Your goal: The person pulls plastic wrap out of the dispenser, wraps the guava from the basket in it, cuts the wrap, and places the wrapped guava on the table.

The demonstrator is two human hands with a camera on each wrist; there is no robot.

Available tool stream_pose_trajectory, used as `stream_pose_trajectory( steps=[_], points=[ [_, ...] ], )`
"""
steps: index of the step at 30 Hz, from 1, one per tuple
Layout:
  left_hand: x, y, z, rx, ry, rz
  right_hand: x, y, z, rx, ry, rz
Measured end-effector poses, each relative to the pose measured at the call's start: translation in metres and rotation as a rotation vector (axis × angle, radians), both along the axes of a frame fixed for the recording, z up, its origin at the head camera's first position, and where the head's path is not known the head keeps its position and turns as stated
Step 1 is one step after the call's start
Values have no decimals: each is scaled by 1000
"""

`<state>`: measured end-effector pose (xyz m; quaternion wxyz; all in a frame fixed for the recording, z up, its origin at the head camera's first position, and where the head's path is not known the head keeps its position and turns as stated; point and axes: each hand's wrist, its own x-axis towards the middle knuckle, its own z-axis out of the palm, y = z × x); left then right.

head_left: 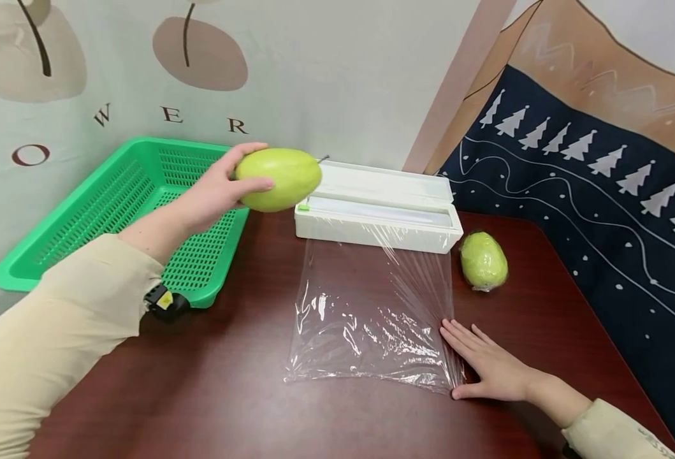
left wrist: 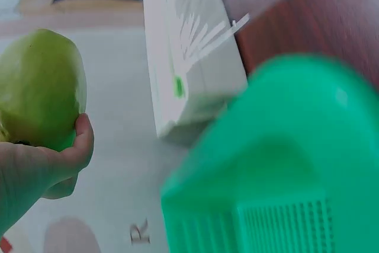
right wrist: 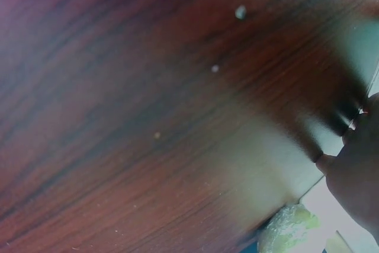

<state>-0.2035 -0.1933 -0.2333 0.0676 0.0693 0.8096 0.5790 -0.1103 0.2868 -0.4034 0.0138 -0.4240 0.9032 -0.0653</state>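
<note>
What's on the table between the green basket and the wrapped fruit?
The head view shows a white box there, with clear film stretching from it.

– what's green at left?
– the basket (head_left: pixel 108 197), bright all over. the left fruit (head_left: pixel 282 178) and the right fruit (head_left: pixel 483 260) are yellow-green.
– and the far box (head_left: pixel 383 183)?
– white, with a small green tab (head_left: pixel 304 208).
– the table (head_left: pixel 217 395)?
– red-brown, dark-grained.
– and the navy cloth (head_left: pixel 544 185) at right?
– white trees, dots and wavy lines.

Left arm (head_left: pixel 81 306) raised, left fingers (head_left: pixel 245 150) curled; right arm (head_left: pixel 563 398) lower, right fingers (head_left: pixel 463 341) straight.
</note>
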Motion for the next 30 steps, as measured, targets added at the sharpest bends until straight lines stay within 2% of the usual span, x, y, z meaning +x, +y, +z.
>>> stream_pose_trajectory(
  steps=[7,11,15,21,26,30],
  points=[
    [0,40,-11,151,13,-93,0,1,0,-5,2,4],
    [0,62,-20,193,12,-144,0,2,-1,-5,8,9],
    [0,81,-31,174,-2,-188,0,3,-2,-1,2,5],
    [0,103,-54,157,-27,-261,-1,1,1,16,14,14],
    [1,115,-74,115,-8,-329,-2,-1,3,20,-3,6],
    [4,121,-87,84,-16,-352,-2,-1,3,22,-11,2]
  ],
)
